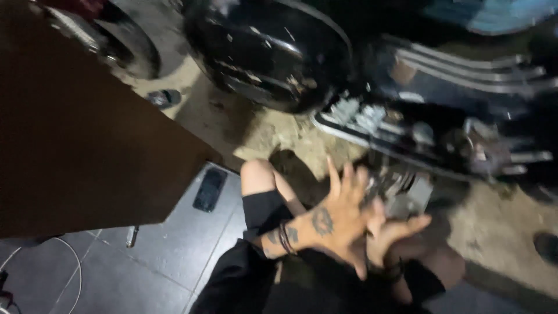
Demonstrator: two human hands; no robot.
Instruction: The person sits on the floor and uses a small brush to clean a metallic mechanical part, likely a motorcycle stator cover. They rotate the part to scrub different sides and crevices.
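Observation:
My left hand, tattooed on its back and with dark bands at the wrist, is spread wide with its fingers apart. It lies over my right hand, whose fingers stretch out to the right; part of that hand is covered. Neither hand holds anything that I can see. Both hover above my knees, just in front of the chrome engine parts low on a black motorcycle. The picture is blurred by motion.
A large brown panel fills the left side. A dark phone lies on the grey tiled floor, with a small metal tool and a white cable nearby. A sandal rests on the dirt beside a tyre.

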